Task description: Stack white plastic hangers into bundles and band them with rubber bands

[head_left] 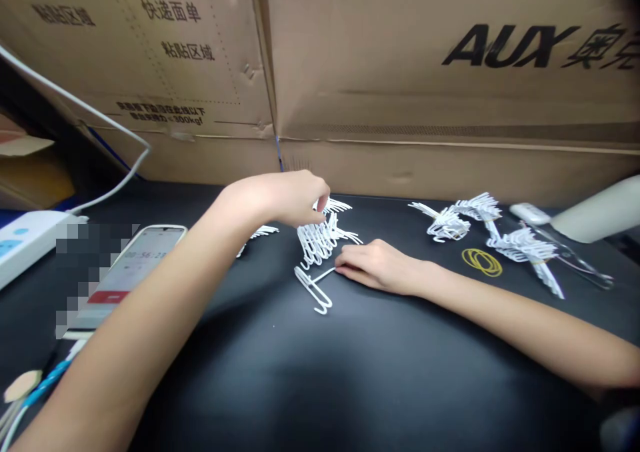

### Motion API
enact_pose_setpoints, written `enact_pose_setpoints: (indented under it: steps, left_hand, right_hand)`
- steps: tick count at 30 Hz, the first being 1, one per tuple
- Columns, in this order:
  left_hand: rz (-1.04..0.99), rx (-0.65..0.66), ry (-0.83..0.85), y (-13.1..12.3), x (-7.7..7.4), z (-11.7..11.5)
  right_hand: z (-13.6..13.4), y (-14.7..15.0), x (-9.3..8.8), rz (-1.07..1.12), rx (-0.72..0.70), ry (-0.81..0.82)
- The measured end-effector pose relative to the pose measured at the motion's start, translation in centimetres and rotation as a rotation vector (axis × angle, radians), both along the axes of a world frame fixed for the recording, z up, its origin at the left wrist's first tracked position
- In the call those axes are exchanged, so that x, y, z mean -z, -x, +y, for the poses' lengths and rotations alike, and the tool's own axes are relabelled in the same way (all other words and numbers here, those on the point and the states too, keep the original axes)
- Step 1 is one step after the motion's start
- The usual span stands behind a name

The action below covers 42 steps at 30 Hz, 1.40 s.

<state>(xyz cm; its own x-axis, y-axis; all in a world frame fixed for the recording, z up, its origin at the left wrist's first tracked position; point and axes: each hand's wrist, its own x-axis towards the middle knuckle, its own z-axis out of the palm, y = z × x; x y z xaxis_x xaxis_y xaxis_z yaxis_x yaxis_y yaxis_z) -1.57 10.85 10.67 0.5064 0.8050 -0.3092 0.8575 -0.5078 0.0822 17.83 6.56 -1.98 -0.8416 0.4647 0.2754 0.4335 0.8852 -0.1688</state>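
Observation:
A bunch of small white plastic hooks (320,242) stands upright on the black table (320,372). My left hand (295,195) is closed on the top of this bunch, fingers pinched around it. My right hand (375,265) lies low on the table, its fingertips pinching the end of a single white hook (315,289) that rests flat in front of the bunch.
More bundles of white hooks (493,235) lie at the right, with yellow rubber bands (481,262) beside them. A phone (133,265) showing a timer lies at the left, near a white power strip (25,242) and cable. Cardboard boxes (400,72) wall off the back.

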Motion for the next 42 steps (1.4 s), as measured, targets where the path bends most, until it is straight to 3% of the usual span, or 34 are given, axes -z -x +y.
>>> enact_pose_setpoints:
  steps: [5,12,18,23,27,33,39,42]
  left_hand:
    - [-0.105,0.168,0.000,-0.2,-0.2,-0.1]
    - [-0.215,0.292,0.178,-0.1,-1.2,-0.5]
    - [-0.320,0.262,0.010,-0.1,-0.4,0.2]
    - [-0.460,0.099,-0.026,0.4,0.1,1.3]
    - [-0.556,-0.021,-0.016,1.1,0.4,1.8]
    - [-0.629,-0.060,-0.022,1.1,0.6,2.0]
    - [-0.649,-0.048,-0.044,0.9,0.8,2.1]
    - [-0.635,-0.025,-0.010,0.8,0.8,2.1]
  right_hand:
    - [-0.2,0.2,-0.3,-0.118,0.079,0.005]
    - [1.2,-1.2,1.3,0.372,0.233,-0.006]
    - [1.4,-1.0,1.1,0.641,0.397,0.072]
    - [2.0,-0.9,0.7,0.576,0.427,0.230]
    - [2.8,-1.2,0.8,0.474,0.339,0.293]
    - [3.6,-1.6,0.7,0.443,0.383,0.497]
    - [3.5,-1.7,-0.2,0.328,0.345,0.397]
    - [3.4,-1.6,-0.5,0.290,0.354,0.439]
